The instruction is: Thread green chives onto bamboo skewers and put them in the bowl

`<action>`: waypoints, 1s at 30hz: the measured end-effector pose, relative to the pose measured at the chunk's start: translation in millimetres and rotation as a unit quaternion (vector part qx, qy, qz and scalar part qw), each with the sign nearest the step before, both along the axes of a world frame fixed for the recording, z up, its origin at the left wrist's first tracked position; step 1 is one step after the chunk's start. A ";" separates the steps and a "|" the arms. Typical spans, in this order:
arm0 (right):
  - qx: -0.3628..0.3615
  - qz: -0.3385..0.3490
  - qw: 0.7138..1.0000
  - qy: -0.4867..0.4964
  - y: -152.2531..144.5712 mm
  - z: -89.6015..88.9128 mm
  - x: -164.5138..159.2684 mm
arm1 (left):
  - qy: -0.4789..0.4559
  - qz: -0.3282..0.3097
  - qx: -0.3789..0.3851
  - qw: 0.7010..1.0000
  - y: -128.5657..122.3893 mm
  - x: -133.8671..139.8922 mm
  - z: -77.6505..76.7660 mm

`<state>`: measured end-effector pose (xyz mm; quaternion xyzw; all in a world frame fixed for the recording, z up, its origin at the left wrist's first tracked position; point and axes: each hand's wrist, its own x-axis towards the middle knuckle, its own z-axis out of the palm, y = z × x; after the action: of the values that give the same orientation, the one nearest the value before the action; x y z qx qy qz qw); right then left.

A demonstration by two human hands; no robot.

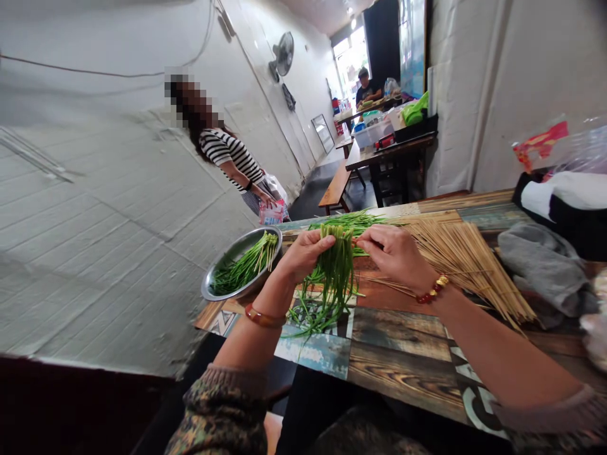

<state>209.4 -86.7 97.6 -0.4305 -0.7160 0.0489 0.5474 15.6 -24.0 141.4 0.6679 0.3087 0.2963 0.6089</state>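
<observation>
My left hand is closed around the upper part of a bunch of garlic chives, whose long green ends hang down over the table. Close against the bunch's right side, the fingers of my right hand are pinched together; what lies between them is too small to make out. Behind both hands is a pile of loose chives. A wide fan of thin bamboo skewers lies to the right, partly hidden by my right hand and forearm. At left stands a metal bowl containing chives bundled on skewers.
The patterned wooden table runs beneath my arms. A grey cloth and plastic bags are at its right side. Beyond the bowl, a person in a striped top stands by the wall; another person sits farther back.
</observation>
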 end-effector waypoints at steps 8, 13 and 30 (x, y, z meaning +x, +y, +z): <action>-0.042 0.010 0.999 0.023 2.3 -2.6 -3.1 | 0.002 0.005 -0.003 1.000 -2.2 0.9 -1.1; -0.043 0.008 0.999 0.011 6.4 -5.7 0.7 | 0.024 0.038 -0.006 0.999 0.5 -6.1 3.0; 0.008 -0.018 0.998 -0.053 5.8 -14.3 -7.8 | 0.012 0.023 -0.027 0.999 -4.8 -5.3 -0.1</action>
<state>201.6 -80.8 83.3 -0.4406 -0.7369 0.0103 0.5126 10.3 -28.8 141.3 0.6474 0.3390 0.2936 0.6162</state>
